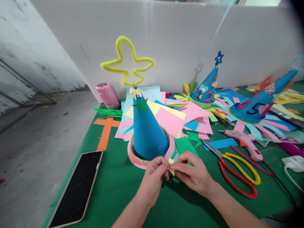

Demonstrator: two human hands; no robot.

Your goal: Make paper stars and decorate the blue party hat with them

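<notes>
A small pale yellow paper star [171, 169] is pinched between my two hands, low in front of a blue cone hat. My left hand [155, 177] grips its left side, fingers closed. From the other side my right hand [193, 174] holds it with thumb and finger. Just behind stands the blue paper hat [149, 136], upright, with a green star [142, 105] near its tip and a pink ring brim [133, 160] around its base. A yellow pipe-cleaner star shape [135, 59] rises from the top.
Scissors [235, 169] with red and yellow handles and a pink glue gun [245, 141] lie to the right. A phone [77, 186] is at the left edge. Coloured paper [169, 122] lies behind. Decorated hats [205, 88] and a pink bottle [107, 96] stand near the white board.
</notes>
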